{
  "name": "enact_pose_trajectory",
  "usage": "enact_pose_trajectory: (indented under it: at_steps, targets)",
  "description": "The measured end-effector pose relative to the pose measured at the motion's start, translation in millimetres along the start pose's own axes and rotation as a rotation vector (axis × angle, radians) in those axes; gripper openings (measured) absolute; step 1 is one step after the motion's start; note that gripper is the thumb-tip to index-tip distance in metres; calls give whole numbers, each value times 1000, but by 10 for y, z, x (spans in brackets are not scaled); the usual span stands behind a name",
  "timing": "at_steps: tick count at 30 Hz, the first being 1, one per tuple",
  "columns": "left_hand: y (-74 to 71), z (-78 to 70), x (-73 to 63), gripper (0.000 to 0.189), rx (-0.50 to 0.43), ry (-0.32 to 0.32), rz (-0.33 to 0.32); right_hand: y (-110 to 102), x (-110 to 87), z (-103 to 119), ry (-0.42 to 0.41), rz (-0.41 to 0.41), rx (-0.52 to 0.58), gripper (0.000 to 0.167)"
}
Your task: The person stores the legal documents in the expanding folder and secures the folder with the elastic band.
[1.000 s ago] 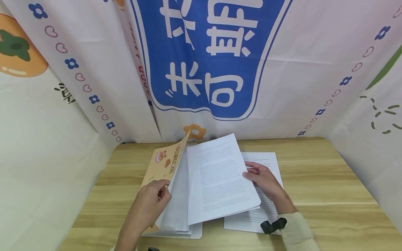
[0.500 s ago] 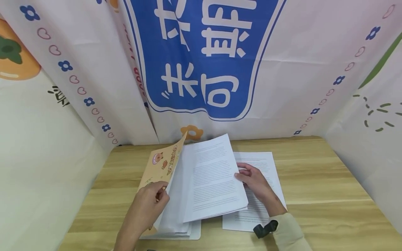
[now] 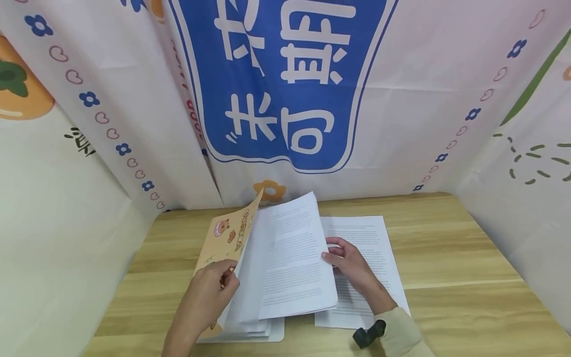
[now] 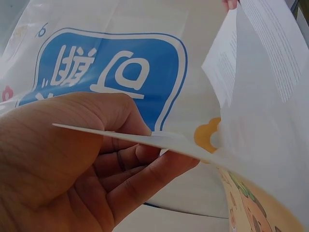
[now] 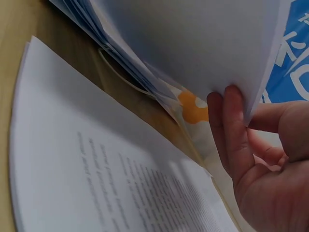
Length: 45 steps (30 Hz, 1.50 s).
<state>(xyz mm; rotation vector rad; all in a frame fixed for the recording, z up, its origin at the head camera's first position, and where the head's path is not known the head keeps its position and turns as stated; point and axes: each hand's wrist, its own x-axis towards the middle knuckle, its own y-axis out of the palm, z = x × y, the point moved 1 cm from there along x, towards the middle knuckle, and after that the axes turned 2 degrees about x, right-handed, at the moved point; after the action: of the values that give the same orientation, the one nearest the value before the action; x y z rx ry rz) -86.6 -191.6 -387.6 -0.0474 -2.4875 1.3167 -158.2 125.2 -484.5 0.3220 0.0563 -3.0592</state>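
A folder (image 3: 221, 238) with a tan cartoon cover lies on the table in the head view, its cover lifted at a slant. My left hand (image 3: 209, 292) pinches the cover's edge between thumb and fingers; the left wrist view shows the cover (image 4: 183, 147) edge-on there. Printed sheets (image 3: 292, 263) rise tilted beside the open cover, over whitish inner pages. Their right edge is pinched by my right hand (image 3: 354, 267), thumb on the printed side. In the right wrist view, my fingers (image 5: 236, 130) press the back of the sheets (image 5: 193, 43).
To the right of the folder, a stack of printed paper (image 3: 372, 238) lies flat on the wooden table (image 3: 455, 267), partly under my right hand. Behind the table hangs a white cloth (image 3: 392, 134) with a blue sign print, and cloth walls stand at both sides.
My right hand has drawn the printed sheets leftward, toward the folder's cover. The left hand keeps its grip on the cover. The head view has shifted slightly.
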Motion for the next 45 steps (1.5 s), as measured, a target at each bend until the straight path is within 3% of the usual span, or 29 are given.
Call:
enact_pose_trajectory:
  at_steps: [4,13,34,45]
  targets:
    - [-2,13,-18,18,3,-14,7,96,-10,-28,-9,29,8,43]
    - [-7,26,55,23,1,37,-16,185,-6,-47,0,45,-6,45]
    - [20,33,36,22,-11,0,11,306,40,-99,-21,167,30,41]
    - [26,7,11,24,-11,5,-1,515,20,-82,-30,247,81,41]
